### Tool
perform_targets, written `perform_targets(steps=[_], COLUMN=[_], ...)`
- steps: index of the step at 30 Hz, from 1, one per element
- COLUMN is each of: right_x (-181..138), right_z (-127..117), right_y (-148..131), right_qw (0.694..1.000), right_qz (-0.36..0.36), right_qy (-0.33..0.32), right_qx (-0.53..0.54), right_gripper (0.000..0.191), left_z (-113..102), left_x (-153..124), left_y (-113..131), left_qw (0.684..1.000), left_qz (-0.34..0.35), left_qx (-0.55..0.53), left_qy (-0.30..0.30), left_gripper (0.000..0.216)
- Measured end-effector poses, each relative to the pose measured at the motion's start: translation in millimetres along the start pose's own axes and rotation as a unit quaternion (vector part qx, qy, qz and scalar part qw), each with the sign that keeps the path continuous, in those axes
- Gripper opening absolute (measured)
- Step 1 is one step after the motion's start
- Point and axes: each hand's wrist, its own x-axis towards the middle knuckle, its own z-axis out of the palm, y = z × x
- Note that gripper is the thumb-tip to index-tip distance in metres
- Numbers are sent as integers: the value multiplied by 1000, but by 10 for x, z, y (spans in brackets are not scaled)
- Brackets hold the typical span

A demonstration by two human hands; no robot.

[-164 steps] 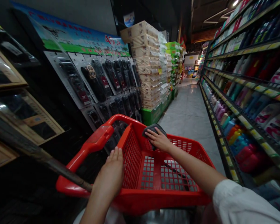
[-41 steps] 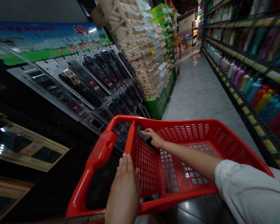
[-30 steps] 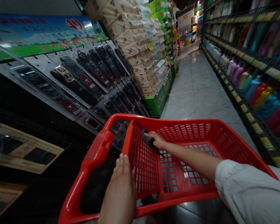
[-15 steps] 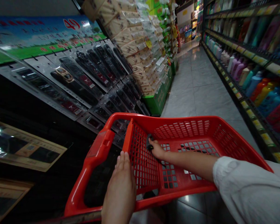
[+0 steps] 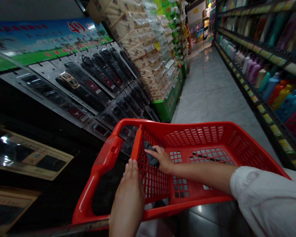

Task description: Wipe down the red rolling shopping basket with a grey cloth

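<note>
A red 49 (image 5: 76, 27) stands on the blue-green banner (image 5: 39, 41) (the rest too blurred).

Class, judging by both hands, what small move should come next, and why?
Probably slide the cloth down the panel: the right hand holds it at the upper part, the lower part lies uncovered, and the left hand rests on the panel's top.

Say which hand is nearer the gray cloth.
Right: the right hand holds the gray cloth; the left hand is apart from it, at the red panel's top edge.
</note>
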Motion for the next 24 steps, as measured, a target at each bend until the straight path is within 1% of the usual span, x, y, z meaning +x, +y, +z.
perform_targets(steps=[2, 3, 5, 6, 8, 10, 11, 12, 13, 15, 16, 17, 18, 20, 22, 24], right_x=[158, 218, 254, 226, 111, -6, -38, -44, -25, 65, 117, 159, 184, 167, 83, -8], right_z=[-58, -89, -140, -154, -160, -150, -145, -143, -147, -169, -185, -201, -214, -224, -212, -193], right_y=[-6, -28, -88, -115, -136, -102, -69, -33, -2, 20, 3, -30, -74, -158, -177, -102], right_qw=[999, 998, 997, 997, 995, 992, 992, 994, 997, 1000, 999, 999, 999, 994, 982, 970], right_qz=[38, 41, 13, -13, -73, -115, -117, -101, -70, -3, 10, 1, -26, -108, -184, -219], right_qy=[33, 47, 62, 58, 27, -18, -33, -36, -26, 13, 29, 36, 34, 5, -43, -98], right_qx=[12, 21, 43, 51, 55, 44, 35, 24, 15, 8, 11, 18, 26, 31, 8, -31], right_gripper=[87, 90, 95, 96, 94, 83, 76, 70, 66, 63, 62, 61, 60, 57, 53, 48], left_z=[-10, -17, -30, -37, -53, -75, -89, -103, -117, -143, -152, -158, -160, -150, -127, -102], left_x=[18, 28, 45, 52, 58, 58, 57, 56, 56, 58, 59, 61, 62, 61, 56, 47], left_y=[5, 7, 14, 19, 34, 56, 69, 83, 97, 120, 127, 131, 133, 126, 114, 103], left_qw=[1000, 1000, 1000, 1000, 1000, 1000, 1000, 999, 999, 998, 998, 998, 998, 998, 998, 999], left_qz=[3, 5, 9, 8, 4, -4, -8, -14, -19, -27, -31, -34, -35, -35, -29, -26], left_qx=[1, 0, -6, -9, -17, -24, -26, -27, -27, -27, -27, -28, -29, -33, -38, -42], left_qy=[-2, -3, -1, -1, -3, -10, -15, -21, -27, -41, -46, -50, -53, -50, -39, -20], left_gripper=[62, 62, 62, 62, 62, 61, 61, 61, 61, 62, 62, 62, 62, 61, 60, 60])
